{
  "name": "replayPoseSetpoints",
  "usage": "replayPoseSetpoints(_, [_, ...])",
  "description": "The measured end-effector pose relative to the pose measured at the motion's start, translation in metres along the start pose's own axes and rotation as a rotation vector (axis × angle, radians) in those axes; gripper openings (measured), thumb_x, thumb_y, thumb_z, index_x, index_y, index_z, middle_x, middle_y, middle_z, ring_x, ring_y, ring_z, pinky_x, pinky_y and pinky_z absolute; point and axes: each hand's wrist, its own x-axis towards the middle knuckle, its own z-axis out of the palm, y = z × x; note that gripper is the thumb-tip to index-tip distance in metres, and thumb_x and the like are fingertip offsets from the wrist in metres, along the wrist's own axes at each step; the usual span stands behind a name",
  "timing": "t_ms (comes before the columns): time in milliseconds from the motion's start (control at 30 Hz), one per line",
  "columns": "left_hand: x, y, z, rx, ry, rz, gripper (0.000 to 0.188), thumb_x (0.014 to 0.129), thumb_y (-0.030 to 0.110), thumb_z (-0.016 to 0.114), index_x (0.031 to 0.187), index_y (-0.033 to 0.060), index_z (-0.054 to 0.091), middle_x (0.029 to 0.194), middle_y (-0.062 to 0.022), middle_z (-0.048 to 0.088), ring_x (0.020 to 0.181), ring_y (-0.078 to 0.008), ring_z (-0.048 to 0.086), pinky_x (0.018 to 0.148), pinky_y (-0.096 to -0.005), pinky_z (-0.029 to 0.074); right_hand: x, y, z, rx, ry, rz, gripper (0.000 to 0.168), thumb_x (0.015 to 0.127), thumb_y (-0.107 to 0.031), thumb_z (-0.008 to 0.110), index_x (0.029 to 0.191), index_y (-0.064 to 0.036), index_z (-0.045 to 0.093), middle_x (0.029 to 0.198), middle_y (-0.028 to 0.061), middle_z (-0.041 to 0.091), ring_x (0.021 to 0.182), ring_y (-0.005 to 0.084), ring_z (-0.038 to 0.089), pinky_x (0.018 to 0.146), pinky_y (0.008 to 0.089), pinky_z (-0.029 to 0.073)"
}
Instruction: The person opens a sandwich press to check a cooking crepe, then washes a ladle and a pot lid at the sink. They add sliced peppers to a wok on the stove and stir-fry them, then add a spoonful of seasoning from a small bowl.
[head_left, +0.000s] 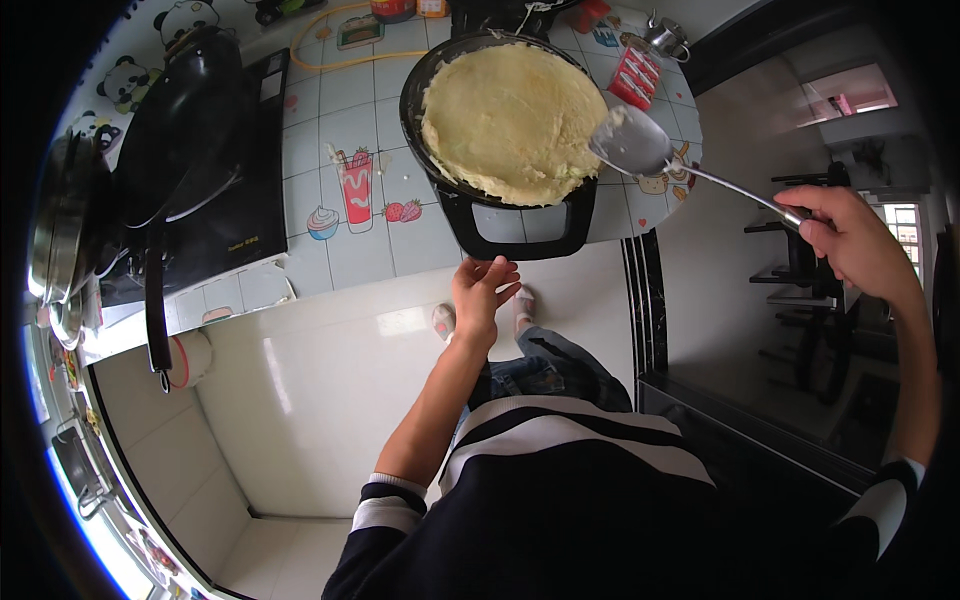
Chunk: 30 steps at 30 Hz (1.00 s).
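Observation:
A round, pale yellow flatbread or pancake (517, 124) fills most of a black electric griddle (525, 251) with a wide loop handle at the counter's front edge. My right hand (844, 236) grips the handle end of a metal spatula (637, 142). The spatula's blade, smeared with a bit of batter or dough, is at the griddle's right rim, beside the flatbread. My left hand (480, 289) is just below the griddle's handle, with its fingers bent; whether it touches the handle is unclear, and nothing shows in it.
The tiled-pattern counter (360, 259) holds a red box (635, 77) and a small metal pot (666, 39) at right. Leftward, a black wok (184, 127) rests over a black cooktop (259, 187), its handle jutting past the edge. A yellow cord (352, 66) curves behind.

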Motion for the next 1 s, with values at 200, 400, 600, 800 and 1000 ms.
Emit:
replayPoseSetpoints(200, [0.001,0.000,0.001,-0.061,-0.003,0.002,0.018,0.086,0.012,0.063,0.087,-0.0001,0.049,0.084,-0.0117,0.061,0.076,-0.0185,0.062,0.070,-0.0339,0.055,0.011,-0.040,-0.008,-0.111,-0.358,0.106,0.035,0.085,-0.001,0.042,0.116,0.002,0.058,0.058,0.0062,0.053,0.040,0.0103,0.048,0.037,0.0253,0.041])
replayPoseSetpoints(400, [0.004,-0.002,-0.002,-0.071,-0.030,0.013,0.018,0.086,0.011,0.062,0.091,-0.0016,0.049,0.087,-0.0139,0.061,0.079,-0.0211,0.062,0.074,-0.0370,0.057,0.031,-0.068,0.003,-0.065,-0.516,0.071,0.039,0.083,-0.003,0.042,0.118,0.001,0.058,0.060,0.0079,0.055,0.040,0.0117,0.048,0.037,0.0258,0.040])
replayPoseSetpoints(600, [0.004,-0.003,-0.003,-0.099,-0.035,0.018,0.018,0.085,0.011,0.063,0.090,-0.0007,0.050,0.085,-0.0122,0.061,0.076,-0.0194,0.062,0.073,-0.0362,0.056,0.037,-0.083,0.002,-0.074,-0.499,0.064,0.036,0.085,-0.004,0.042,0.116,0.004,0.057,0.060,0.0085,0.055,0.040,0.0115,0.048,0.037,0.0259,0.040])
replayPoseSetpoints(800, [0.005,-0.007,0.000,-0.103,-0.019,0.026,0.017,0.086,0.012,0.063,0.090,0.0001,0.050,0.083,-0.0101,0.060,0.074,-0.0183,0.061,0.071,-0.0349,0.056,0.043,-0.096,0.002,-0.131,-0.495,0.035,0.037,0.085,-0.005,0.042,0.118,0.005,0.055,0.062,0.0093,0.055,0.041,0.0114,0.050,0.036,0.0255,0.040])
replayPoseSetpoints(1000, [0.007,-0.013,0.001,-0.135,-0.013,0.051,0.017,0.086,0.012,0.063,0.089,0.0003,0.050,0.081,-0.0099,0.059,0.073,-0.0178,0.060,0.070,-0.0353,0.056,0.043,-0.095,0.001,0.028,-0.543,0.065,0.038,0.086,-0.005,0.042,0.121,0.007,0.052,0.063,0.0095,0.055,0.041,0.0109,0.049,0.035,0.0241,0.039])
